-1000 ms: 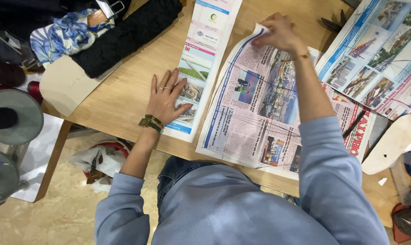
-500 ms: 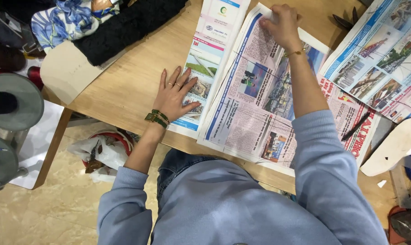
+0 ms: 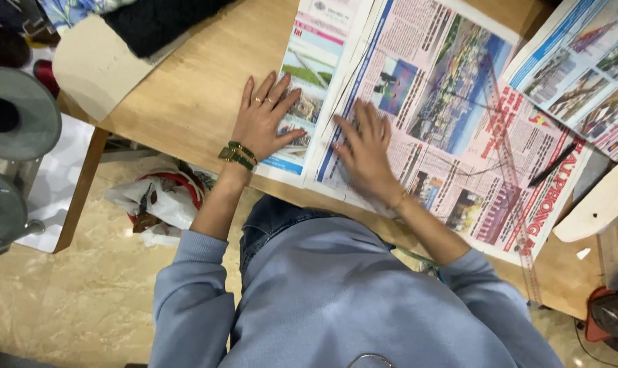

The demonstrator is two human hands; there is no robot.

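Now my left hand (image 3: 262, 119) lies flat with fingers spread on the narrow folded strip of newspaper (image 3: 307, 75), gripping nothing, only pressing it against the wooden table (image 3: 186, 95). My right hand (image 3: 365, 150) rests palm down and open on the wide newspaper spread (image 3: 452, 116) just beside it, near its lower left corner. Both sheets lie flat on the table, their edges touching between my 2 hands.

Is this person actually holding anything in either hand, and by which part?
Nothing is gripped. The left hand and right hand both lie flat, palms down, on the folded newspaper, near its lower edge.
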